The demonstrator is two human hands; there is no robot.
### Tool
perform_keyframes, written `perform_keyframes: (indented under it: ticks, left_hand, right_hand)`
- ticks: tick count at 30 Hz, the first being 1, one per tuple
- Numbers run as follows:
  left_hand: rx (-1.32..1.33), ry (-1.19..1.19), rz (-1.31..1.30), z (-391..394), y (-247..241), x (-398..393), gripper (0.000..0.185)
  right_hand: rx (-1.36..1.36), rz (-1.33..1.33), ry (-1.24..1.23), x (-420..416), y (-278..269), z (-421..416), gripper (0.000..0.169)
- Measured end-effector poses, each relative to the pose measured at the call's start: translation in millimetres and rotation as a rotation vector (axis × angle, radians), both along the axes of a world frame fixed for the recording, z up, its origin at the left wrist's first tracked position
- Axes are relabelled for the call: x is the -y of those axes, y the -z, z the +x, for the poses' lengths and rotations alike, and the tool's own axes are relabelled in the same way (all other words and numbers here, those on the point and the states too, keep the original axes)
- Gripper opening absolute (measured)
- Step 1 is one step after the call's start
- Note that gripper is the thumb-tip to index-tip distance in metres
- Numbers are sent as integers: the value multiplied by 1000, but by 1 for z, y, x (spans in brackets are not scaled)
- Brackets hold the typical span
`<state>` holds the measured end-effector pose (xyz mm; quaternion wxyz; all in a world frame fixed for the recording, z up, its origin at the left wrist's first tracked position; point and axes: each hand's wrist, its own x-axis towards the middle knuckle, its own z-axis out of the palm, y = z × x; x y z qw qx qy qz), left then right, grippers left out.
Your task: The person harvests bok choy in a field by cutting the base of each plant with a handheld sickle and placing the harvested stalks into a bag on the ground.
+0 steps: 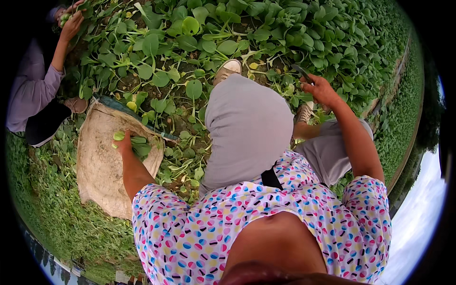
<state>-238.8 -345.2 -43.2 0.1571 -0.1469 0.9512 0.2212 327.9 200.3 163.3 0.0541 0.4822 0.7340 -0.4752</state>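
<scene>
My left hand (124,143) is closed around a small bunch of leafy greens (141,145), which look like bok choy. Their pale cut stem ends point left and the leaves trail to the right. Beneath that hand a stained, pale woven sack (99,167) lies on the ground, its dark green edge (119,106) toward the plants. On the other side, my right hand (320,89) grips a small curved-blade knife (302,72), probably a sickle, by its handle. The blade points up and left, close to the standing greens.
Dense rows of leafy greens (320,35) grow ahead and to the right. Loose and yellowed leaves (253,66) litter the soil between my shoes (231,66). A co-worker (34,85) crouches at upper left, hands (71,25) on some greens, one shoe (76,105) near the sack.
</scene>
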Motion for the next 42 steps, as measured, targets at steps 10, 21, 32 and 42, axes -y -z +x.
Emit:
perform_keyframes:
  ticks: [10,21,32,42]
  left_hand:
    - [-241,-51,-305,19,-62,-3,121]
    - [-369,940,595,79,-203,-258,38]
    - [-286,2504,632,415,-326,-562,29]
    - [-969,2610,-63,515,-190,-711,23]
  right_hand:
    - [-172,122,26,-65,-93,86,41]
    - [-272,-197,750,-5,144,196,25]
    - [-556,-221,979,16,115,161,22]
    - [-587,-147,939,-40,87,148,34]
